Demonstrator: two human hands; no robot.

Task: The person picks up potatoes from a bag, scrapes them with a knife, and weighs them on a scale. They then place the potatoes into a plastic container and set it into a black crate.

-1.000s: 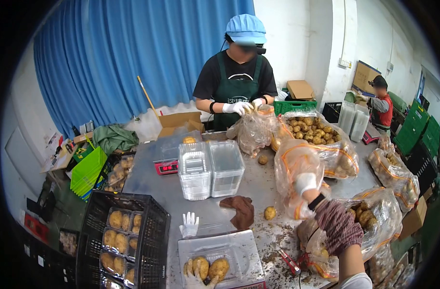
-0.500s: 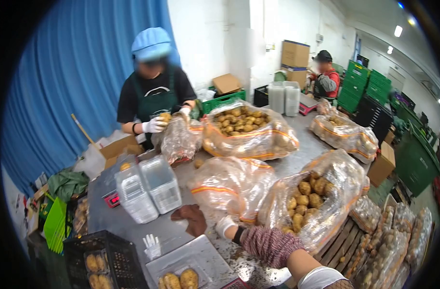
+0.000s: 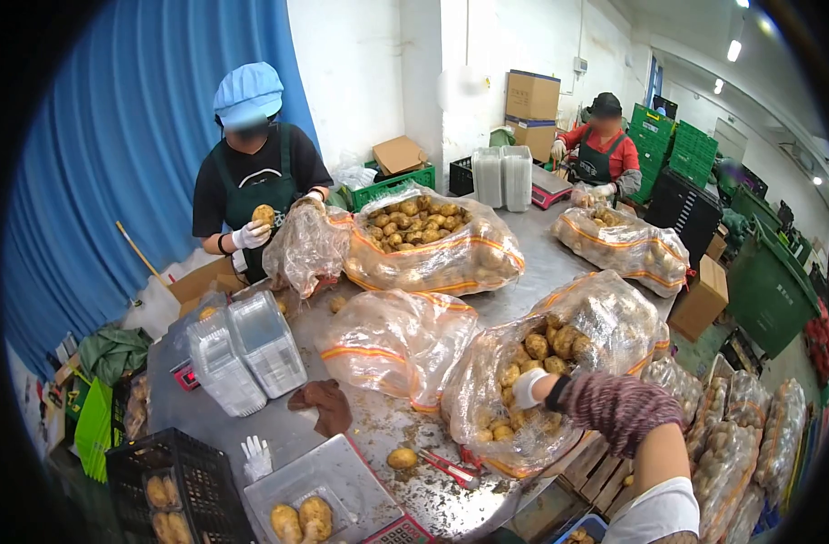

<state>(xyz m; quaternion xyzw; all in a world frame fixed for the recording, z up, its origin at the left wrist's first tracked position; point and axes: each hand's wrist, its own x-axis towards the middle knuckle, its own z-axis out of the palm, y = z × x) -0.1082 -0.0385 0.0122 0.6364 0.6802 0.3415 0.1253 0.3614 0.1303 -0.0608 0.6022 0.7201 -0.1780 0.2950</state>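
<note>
My right hand (image 3: 528,388), in a white glove with a purple knitted sleeve behind it, reaches into an open clear plastic bag (image 3: 614,313) of potatoes (image 3: 546,343). It touches the potatoes; its fingers are too hidden to tell whether they grip one. My left hand is out of view. On the scale (image 3: 364,485) at the front, a clear plastic tray (image 3: 344,519) holds two potatoes (image 3: 301,520). Between scale and bag, a single potato (image 3: 402,458) lies beside a red box cutter (image 3: 449,468). A loose white glove (image 3: 256,459) lies left of the scale.
Stacked clear trays (image 3: 247,349) and a brown cloth (image 3: 324,404) are on the metal table. A black crate (image 3: 174,490) stands front left. Across the table, a co-worker (image 3: 260,181) holds a potato (image 3: 263,215); another person (image 3: 605,154) works farther back. Filled bags (image 3: 722,462) lie at right.
My right hand has moved right, from above the tabletop into the open potato bag. The single potato and the box cutter now show. The view has shifted right; the co-worker's potato is held lower.
</note>
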